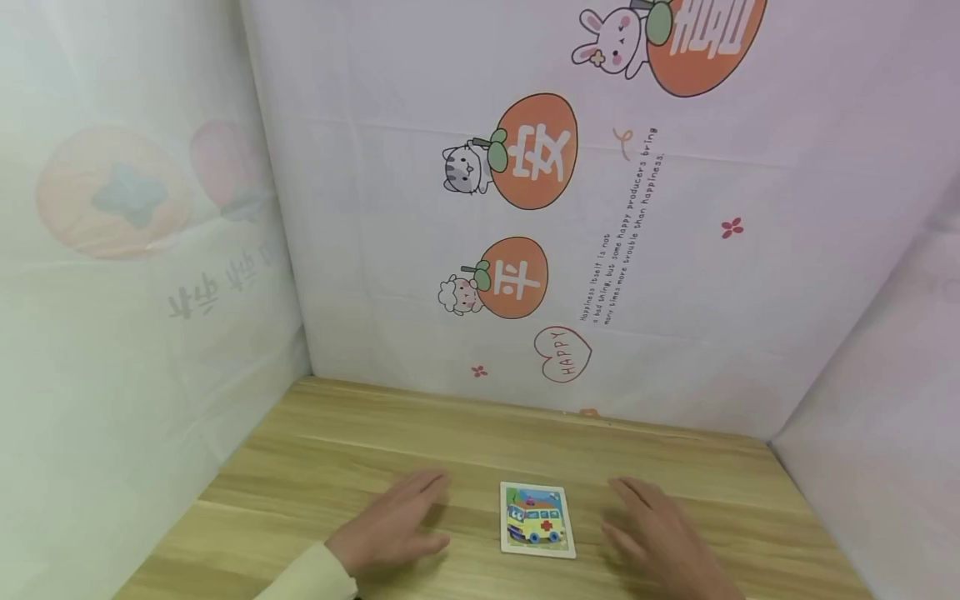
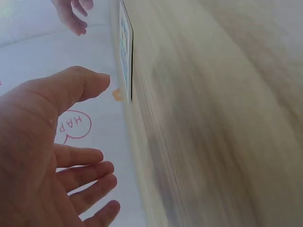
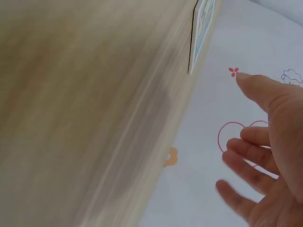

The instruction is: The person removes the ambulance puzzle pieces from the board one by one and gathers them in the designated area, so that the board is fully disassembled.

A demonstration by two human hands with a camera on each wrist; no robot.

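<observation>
A small square picture puzzle (image 1: 536, 519) with a white border lies flat on the wooden table, showing a yellow ambulance with a red cross. To its left, my left hand (image 1: 397, 523) hovers above the table, thumb apart from the fingers and nothing held. My right hand (image 1: 660, 533) is on the other side, likewise apart from the puzzle and holding nothing. In the left wrist view, the thumb and relaxed fingers of the left hand (image 2: 57, 142) show beside the puzzle's edge (image 2: 126, 52). The right wrist view has the right hand (image 3: 274, 151) with loosely bent fingers.
The wood-grain table (image 1: 360, 433) meets a white printed cloth (image 1: 390, 275) at the back, with fruit, animal and heart drawings. More white cloth hangs at the left (image 1: 135, 375) and the right (image 1: 892, 400).
</observation>
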